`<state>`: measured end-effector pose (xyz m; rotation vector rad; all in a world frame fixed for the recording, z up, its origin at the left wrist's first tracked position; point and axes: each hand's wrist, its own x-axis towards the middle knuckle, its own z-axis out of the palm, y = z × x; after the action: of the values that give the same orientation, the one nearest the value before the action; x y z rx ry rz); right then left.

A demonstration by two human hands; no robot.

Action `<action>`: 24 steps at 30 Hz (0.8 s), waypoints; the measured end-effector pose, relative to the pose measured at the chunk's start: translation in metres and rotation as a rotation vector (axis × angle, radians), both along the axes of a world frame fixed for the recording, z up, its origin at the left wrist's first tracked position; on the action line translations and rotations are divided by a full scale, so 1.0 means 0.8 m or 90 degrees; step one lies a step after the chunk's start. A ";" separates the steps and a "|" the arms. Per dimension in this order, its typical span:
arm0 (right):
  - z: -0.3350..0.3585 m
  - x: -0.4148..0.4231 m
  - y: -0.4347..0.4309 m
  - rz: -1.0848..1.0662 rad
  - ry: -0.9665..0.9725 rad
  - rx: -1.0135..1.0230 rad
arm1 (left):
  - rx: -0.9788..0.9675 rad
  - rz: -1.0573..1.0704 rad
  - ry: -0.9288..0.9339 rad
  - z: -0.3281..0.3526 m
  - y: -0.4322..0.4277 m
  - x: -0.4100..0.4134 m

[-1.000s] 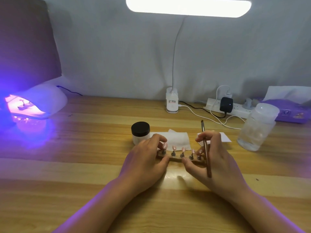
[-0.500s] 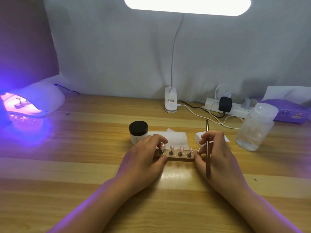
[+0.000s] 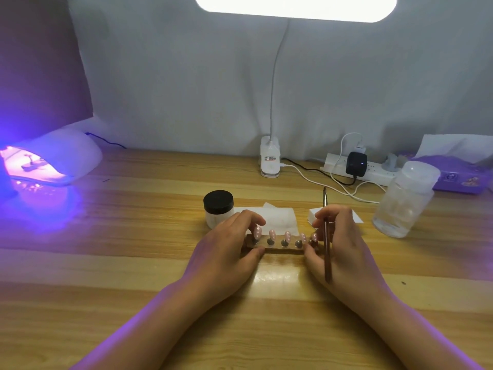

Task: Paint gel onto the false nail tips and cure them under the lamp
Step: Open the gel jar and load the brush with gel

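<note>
Right hand [image 3: 344, 252] has slid off the front edge to the right end of the nail stand [image 3: 282, 249] versus a second ago; almost no shift over the last half second. Left hand [image 3: 226, 252] still on the left end.

Wooden table [image 3: 133, 276], both forearms enter from 6 o'clock. Left hand pinches the stand's left end, fingers curled over the top, thumb on the front edge. Right hand grips a brush [image 3: 327, 252], shaft along the hand, tip pointing to 12 o'clock, thumb touching the stand's right end. Stand lies flat at table centre. Five pink false nail tips [image 3: 272, 233] stand on pegs in a row; the outermost ones partly hidden by fingers.

Just behind the stand: white wipe [image 3: 280, 217] at 12 o'clock, black-lidded jar [image 3: 218, 204] at 11 o'clock beside the left fingers, small white block [image 3: 312, 217] at 1 o'clock behind the right fingers. Clear plastic bottle [image 3: 405, 201] at 2 o'clock, well apart.

Far edge: curing lamp [image 3: 64, 153] at 10 o'clock, lit purple, something dark inside, cannot tell what. Desk lamp clip base [image 3: 270, 161] at 12 o'clock, its lit head [image 3: 293, 6] at top. Power strip [image 3: 376, 174] with black adapter [image 3: 356, 162] at 1 o'clock. Purple tissue pack [image 3: 458, 177] at 2 o'clock.
</note>
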<state>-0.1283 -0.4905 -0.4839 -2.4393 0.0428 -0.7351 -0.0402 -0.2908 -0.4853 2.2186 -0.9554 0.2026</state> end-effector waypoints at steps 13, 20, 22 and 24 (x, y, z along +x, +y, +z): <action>-0.005 0.004 0.000 -0.006 -0.012 -0.033 | -0.003 -0.009 -0.044 0.000 -0.001 0.000; -0.007 0.004 -0.002 -0.012 -0.009 -0.039 | -0.008 -0.008 -0.054 -0.001 -0.001 -0.002; -0.007 0.004 -0.002 -0.022 -0.005 -0.045 | -0.006 0.000 -0.058 -0.001 -0.001 -0.003; -0.008 0.005 -0.004 -0.029 -0.001 -0.045 | -0.007 0.010 -0.050 -0.001 -0.001 -0.004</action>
<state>-0.1241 -0.4934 -0.4900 -2.5120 0.0732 -0.7701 -0.0433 -0.2919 -0.4863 2.2228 -0.9780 0.3039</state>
